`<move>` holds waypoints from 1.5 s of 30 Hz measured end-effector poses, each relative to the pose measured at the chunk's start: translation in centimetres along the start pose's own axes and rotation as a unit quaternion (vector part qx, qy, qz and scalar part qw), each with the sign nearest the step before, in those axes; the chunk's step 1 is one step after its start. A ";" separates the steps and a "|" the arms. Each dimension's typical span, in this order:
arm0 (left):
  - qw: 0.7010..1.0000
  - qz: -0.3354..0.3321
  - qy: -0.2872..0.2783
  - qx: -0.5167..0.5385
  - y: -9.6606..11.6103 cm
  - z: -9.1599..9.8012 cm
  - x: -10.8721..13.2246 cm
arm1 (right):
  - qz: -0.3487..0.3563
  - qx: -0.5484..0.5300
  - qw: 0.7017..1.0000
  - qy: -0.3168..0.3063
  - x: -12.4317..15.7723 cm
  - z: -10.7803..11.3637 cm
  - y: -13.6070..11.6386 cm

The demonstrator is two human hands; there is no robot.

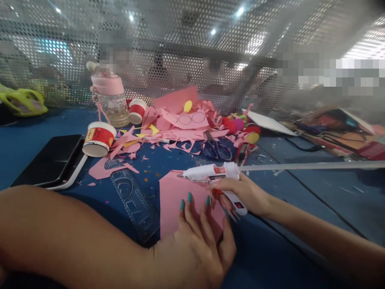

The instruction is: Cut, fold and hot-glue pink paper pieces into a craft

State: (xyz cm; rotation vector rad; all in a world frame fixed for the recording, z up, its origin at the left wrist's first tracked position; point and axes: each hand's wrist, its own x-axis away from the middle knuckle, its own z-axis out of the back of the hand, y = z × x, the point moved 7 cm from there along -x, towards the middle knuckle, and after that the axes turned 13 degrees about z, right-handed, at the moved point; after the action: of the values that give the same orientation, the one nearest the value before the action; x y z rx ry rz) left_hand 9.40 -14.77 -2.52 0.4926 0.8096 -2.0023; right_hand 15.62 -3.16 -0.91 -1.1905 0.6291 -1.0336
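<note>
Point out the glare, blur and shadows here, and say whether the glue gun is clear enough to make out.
Head view: bright light spots glare through the perforated mesh; head view: the upper right looks hazy, with blocky pixel patches; head view: shadow falls beside the left forearm; head view: the glue gun reads clearly.

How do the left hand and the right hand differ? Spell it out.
The left hand lies spread on the pink sheet; the right hand is closed around the white glue gun. The left hand is nearer the camera and looks larger; the right hand is farther off and looks smaller. Both are bare.
</note>
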 end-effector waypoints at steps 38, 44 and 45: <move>0.998 -0.022 -0.052 -0.002 -0.1 0.3 -0.4 | 0.041 0.133 0.990 0.032 -0.6 0.7 -0.8; 1.000 -0.013 -0.024 0.006 -0.3 0.5 -0.6 | 0.027 0.140 0.989 0.044 -0.2 1.3 -0.2; 1.000 -0.020 -0.021 0.005 -0.3 0.5 -0.6 | 0.034 0.139 0.989 0.042 -0.1 1.4 -0.3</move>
State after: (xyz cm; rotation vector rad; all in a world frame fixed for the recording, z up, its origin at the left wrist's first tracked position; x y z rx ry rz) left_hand 9.44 -14.64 -1.73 0.4402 0.7903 -2.0480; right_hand 16.67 -2.45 -0.27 -0.8803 0.5647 -1.0797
